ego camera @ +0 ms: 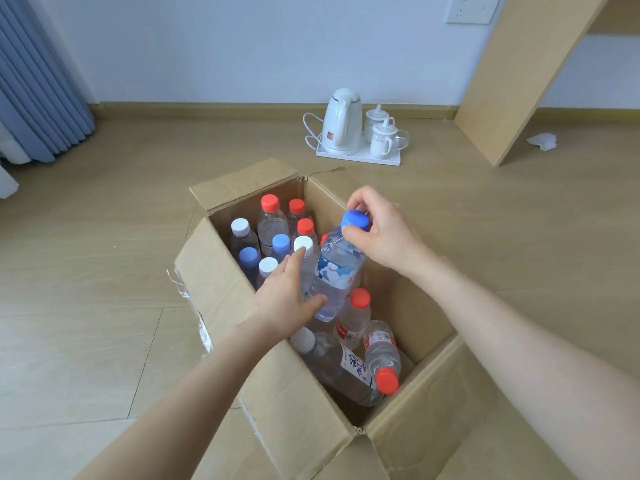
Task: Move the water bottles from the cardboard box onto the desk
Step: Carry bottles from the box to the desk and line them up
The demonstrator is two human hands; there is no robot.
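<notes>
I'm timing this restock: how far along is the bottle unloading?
Nothing looks done: no bottle shows outside the cardboard box, and the desktop is out of view. In hand: the right hand pinches the blue-capped bottle by its cap, the left hand open beside it. Left: about a dozen other bottles in the box.

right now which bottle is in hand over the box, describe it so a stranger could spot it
Find the open cardboard box on the floor. Near its middle one water bottle leans above the rest, the right hand pinching its blue cap, the left hand touching its lower part. The two other blue-capped bottles stand upright farther back, untouched.
</notes>
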